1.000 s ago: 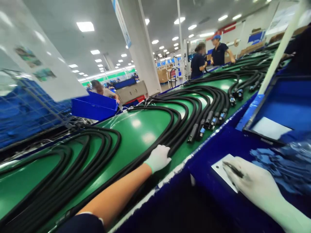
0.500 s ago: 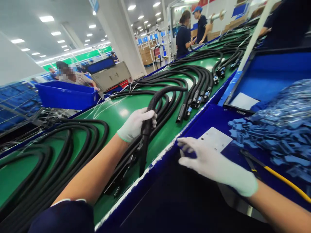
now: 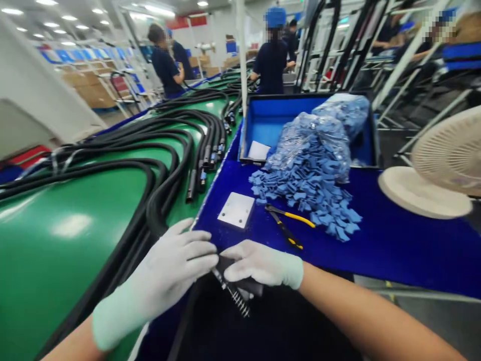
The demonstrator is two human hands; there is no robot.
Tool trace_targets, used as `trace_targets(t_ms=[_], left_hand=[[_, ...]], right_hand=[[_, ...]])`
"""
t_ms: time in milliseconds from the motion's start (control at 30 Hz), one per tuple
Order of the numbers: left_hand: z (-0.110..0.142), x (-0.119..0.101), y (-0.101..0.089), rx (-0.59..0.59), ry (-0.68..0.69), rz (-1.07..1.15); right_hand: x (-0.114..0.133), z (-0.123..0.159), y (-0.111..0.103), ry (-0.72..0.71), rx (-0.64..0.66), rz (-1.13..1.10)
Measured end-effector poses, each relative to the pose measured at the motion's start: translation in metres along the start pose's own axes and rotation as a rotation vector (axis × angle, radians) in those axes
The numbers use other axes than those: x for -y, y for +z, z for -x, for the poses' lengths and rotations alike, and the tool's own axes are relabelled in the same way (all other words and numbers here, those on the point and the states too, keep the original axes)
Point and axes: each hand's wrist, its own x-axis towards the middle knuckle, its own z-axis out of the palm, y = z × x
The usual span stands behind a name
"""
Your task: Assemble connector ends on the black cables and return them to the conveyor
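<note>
A black corrugated hose (image 3: 155, 213) curves over the belt and runs under my left hand (image 3: 180, 263). That hand, in a white glove, is closed around it near its end. My right hand (image 3: 253, 263), gloved too, pinches the hose's dark end tube (image 3: 257, 287) over the belt's near edge. Below the fingers a thin strip with a row of short metal prongs (image 3: 239, 303) sticks out; what it belongs to is partly hidden. Beyond my right hand lie cutting pliers (image 3: 287, 225) with yellow and black handles, and a white plate (image 3: 236, 210) with dark studs.
On the green belt (image 3: 75, 225) rest several more black hoses (image 3: 176, 125). A pile of small blue plastic clips (image 3: 308, 180) spills from a bag out of a blue bin (image 3: 259, 118). A fan (image 3: 424, 193) stands at the right. Co-workers (image 3: 272, 60) stand farther off.
The view has swung to the right. My left hand has brought the hose end over to the blue table's edge, and my right hand, open before, has taken hold of its end.
</note>
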Motion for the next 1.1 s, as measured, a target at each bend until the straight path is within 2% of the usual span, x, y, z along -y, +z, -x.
trace_targets(t_ms=[100,200,233,300,367,400,467,533,600,667,733,833,967,1100], left_hand=[[-0.009,-0.012,0.025,0.026,0.056,0.106],[-0.012,-0.023,0.048,-0.016,-0.015,0.226],[-0.011,-0.025,0.055,-0.026,-0.062,0.263],[-0.008,-0.027,0.065,-0.046,-0.187,0.338],[-0.007,-0.026,0.071,-0.075,-0.342,0.405],[-0.008,-0.025,0.073,-0.096,-0.422,0.430],[-0.014,-0.025,0.071,-0.128,-0.589,0.459],[-0.025,-0.026,0.067,-0.136,-0.746,0.494],[-0.037,-0.028,0.060,-0.134,-0.870,0.566],[-0.049,-0.029,0.053,-0.153,-0.941,0.686],[-0.059,-0.029,0.045,-0.191,-0.979,0.806],[-0.071,-0.027,0.033,-0.238,-1.005,0.880],[-0.080,-0.027,0.022,-0.293,-0.987,0.921],[-0.083,-0.030,0.022,-0.323,-0.973,0.909]], right_hand=[[-0.006,0.021,-0.004,0.149,0.007,-0.049],[0.000,0.041,-0.003,0.142,-0.040,0.125],[0.003,0.048,-0.005,0.114,-0.098,0.258],[0.008,0.061,-0.015,0.097,-0.358,0.598],[0.006,0.069,-0.030,0.170,-0.685,0.974],[0.002,0.071,-0.039,0.237,-0.788,1.141],[-0.010,0.070,-0.054,0.360,-0.823,1.395],[-0.021,0.066,-0.064,0.417,-0.810,1.500],[-0.025,0.062,-0.068,0.404,-0.868,1.447],[-0.023,0.061,-0.069,0.351,-0.917,1.247],[-0.017,0.062,-0.067,0.257,-0.900,1.011],[-0.006,0.063,-0.056,0.039,-0.753,0.796],[0.008,0.059,-0.034,-0.279,-0.475,0.708],[0.022,0.052,-0.019,-0.467,-0.388,0.660]])
